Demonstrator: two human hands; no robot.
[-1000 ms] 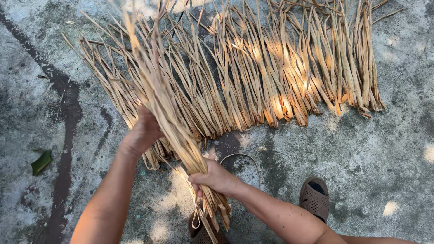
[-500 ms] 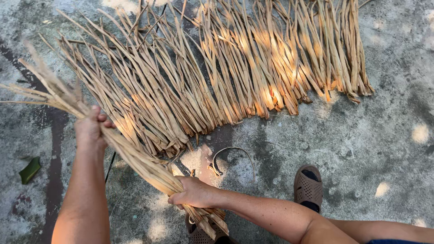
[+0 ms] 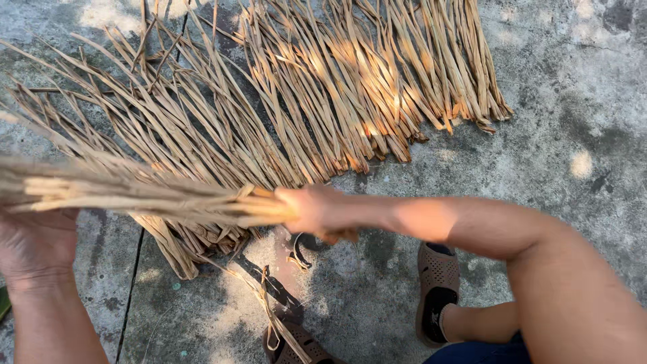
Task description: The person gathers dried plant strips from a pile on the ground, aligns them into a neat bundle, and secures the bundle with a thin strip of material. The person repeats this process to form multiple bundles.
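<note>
I hold a bundle of dried tan reed strips (image 3: 135, 192) lying almost level across the left of the view. My right hand (image 3: 317, 212) grips its butt end near the middle. My left hand (image 3: 37, 246) supports the bundle from below at the far left edge. Behind the bundle, a wide layer of the same dried strips (image 3: 303, 101) lies spread on the concrete ground (image 3: 573, 101).
Two brown sandals are at the bottom: one (image 3: 437, 280) with a foot in it on the right, another (image 3: 296, 347) at the lower middle. A curved thin metal piece (image 3: 296, 253) lies under my right hand. Loose strips (image 3: 263, 303) trail across the concrete.
The bundle has swung from steeply slanted to nearly level, its far end going left and down. Both hands moved with it, and the view shifted closer.
</note>
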